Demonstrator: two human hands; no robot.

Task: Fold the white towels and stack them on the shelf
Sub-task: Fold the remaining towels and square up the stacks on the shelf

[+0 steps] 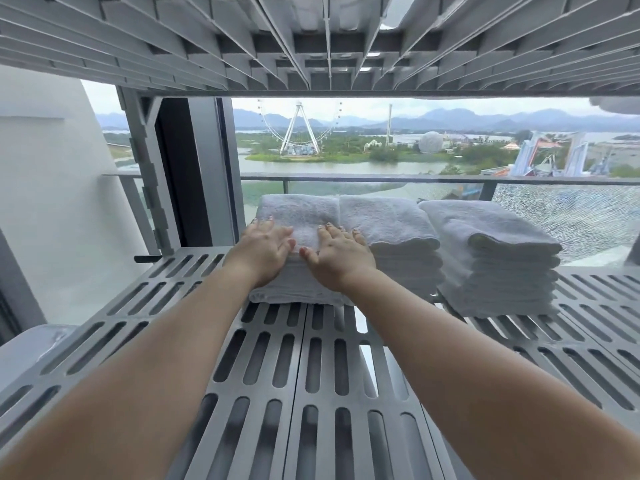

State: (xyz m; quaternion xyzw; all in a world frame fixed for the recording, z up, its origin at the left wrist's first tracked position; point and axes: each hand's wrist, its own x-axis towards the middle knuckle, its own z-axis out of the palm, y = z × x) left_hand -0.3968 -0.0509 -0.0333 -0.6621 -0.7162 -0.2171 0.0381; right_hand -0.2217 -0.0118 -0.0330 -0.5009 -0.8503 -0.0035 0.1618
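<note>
Pressing my left hand (263, 252) and right hand (337, 259) flat, fingers straight, on the towel stack (299, 211) toward the back of the shelf (300, 393), I judge it soft, light, compressible, best lifted from beneath both sides.

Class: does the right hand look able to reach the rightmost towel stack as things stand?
Probably yes. The right hand lies on the leftmost stack; bare shelf before the rightmost stack leaves the way free.

Left stack (298, 216), middle stack (391, 233), right stack (495, 261) abreast on shelf (294, 389); left hand (264, 252), right hand (338, 259) atop left stack.
</note>
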